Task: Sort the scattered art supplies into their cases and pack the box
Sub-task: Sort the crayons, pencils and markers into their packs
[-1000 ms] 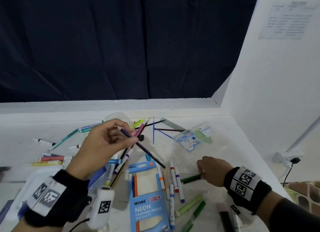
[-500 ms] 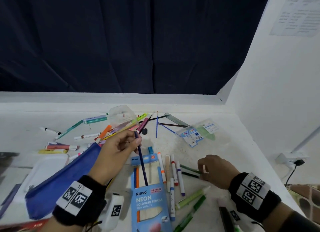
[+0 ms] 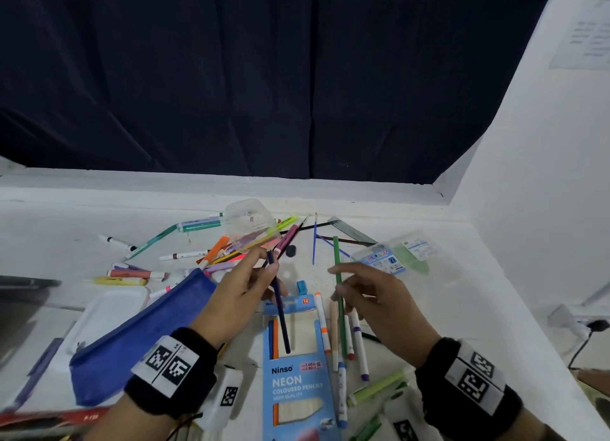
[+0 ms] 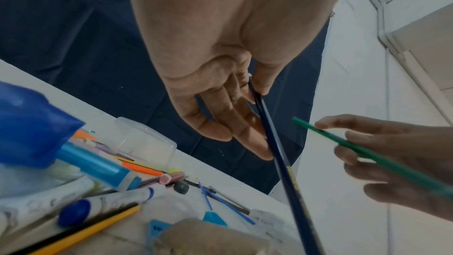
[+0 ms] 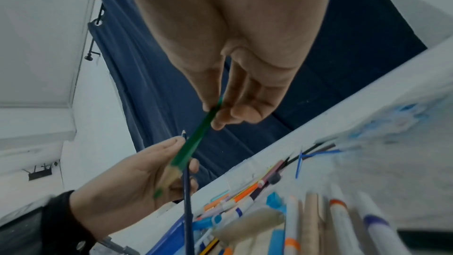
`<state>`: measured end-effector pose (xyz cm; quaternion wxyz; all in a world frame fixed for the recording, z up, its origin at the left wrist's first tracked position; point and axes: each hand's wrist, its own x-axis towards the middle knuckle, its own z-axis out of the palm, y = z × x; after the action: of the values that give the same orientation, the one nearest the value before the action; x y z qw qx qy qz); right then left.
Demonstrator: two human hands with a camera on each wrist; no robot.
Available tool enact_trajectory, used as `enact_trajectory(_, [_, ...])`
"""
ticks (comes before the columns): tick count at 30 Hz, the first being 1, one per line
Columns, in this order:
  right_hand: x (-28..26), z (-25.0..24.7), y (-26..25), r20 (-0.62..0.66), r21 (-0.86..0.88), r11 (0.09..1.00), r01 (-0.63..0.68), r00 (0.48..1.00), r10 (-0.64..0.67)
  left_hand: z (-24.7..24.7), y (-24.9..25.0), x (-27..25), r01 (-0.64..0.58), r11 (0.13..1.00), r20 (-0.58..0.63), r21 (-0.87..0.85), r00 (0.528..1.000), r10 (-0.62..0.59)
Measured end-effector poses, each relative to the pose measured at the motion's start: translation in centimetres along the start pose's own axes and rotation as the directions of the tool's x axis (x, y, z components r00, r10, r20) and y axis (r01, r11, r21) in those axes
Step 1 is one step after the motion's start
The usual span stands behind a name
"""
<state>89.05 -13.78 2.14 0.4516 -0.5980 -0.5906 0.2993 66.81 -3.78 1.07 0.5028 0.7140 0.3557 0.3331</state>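
Observation:
My left hand (image 3: 254,275) pinches a dark blue pencil (image 3: 280,303) near its top; the pencil's lower end reaches into the light blue Ninso pencil box (image 3: 297,381), beside an orange pencil lying in it. The left wrist view shows thumb and fingers on the blue pencil (image 4: 279,154). My right hand (image 3: 363,292) pinches a green pencil (image 3: 339,292), held nearly upright above the markers to the right of the box. In the right wrist view the green pencil (image 5: 193,143) points its sharpened tip toward the left hand (image 5: 147,172).
A blue zip pouch (image 3: 138,335) lies left of the box, over a white tray (image 3: 109,308). Loose markers (image 3: 358,345), pens and a clear plastic tub (image 3: 249,219) are scattered on the white table (image 3: 462,308). A clear marker sleeve (image 3: 392,257) lies at back right. White wall at right.
The right hand has lifted the green pencil off the table and raised it upright. The left hand has lowered the blue pencil's end into the pencil box.

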Motion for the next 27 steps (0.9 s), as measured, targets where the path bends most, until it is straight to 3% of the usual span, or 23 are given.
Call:
enact_trajectory(4, [0.7,1.6,1.2,-0.027,0.143,0.987,-0.074,0.997,0.078,0.2,-0.2,-0.3,0.045,0.997,0.118,0.057,0.992,-0.052])
enact_trajectory(8, [1.1,2.4,1.9,-0.147,0.224,0.963,-0.149,0.972,0.184,0.1,-0.7,-0.5,0.09,0.992,0.203,0.092,0.973,-0.107])
enact_trajectory(12, [1.3,3.9,1.9,-0.116,0.241,0.949,-0.203,0.965,0.236,0.1,-1.4,-0.5,0.04,0.969,0.251,0.242,0.962,-0.102])
enact_trajectory(16, [2.0,5.3,2.9,0.022,0.172,0.943,-0.285,0.958,0.286,0.3,-1.6,0.2,0.006,0.915,0.226,0.403,0.968,-0.106])
enact_trajectory(20, [2.7,6.5,3.6,0.14,-0.117,0.945,-0.307,0.937,0.321,0.0,-2.7,2.0,0.052,0.861,0.188,0.506,0.968,-0.168])
enact_trajectory(23, [3.3,6.8,3.5,0.178,-0.211,0.931,-0.297,0.925,0.335,-0.2,-3.4,3.8,0.101,0.751,0.157,0.653,0.952,-0.264])
enact_trajectory(27, [3.9,7.2,3.5,0.219,-0.171,0.925,-0.34,0.902,0.372,0.6,-3.2,4.6,0.041,0.47,0.142,0.882,0.927,-0.346])
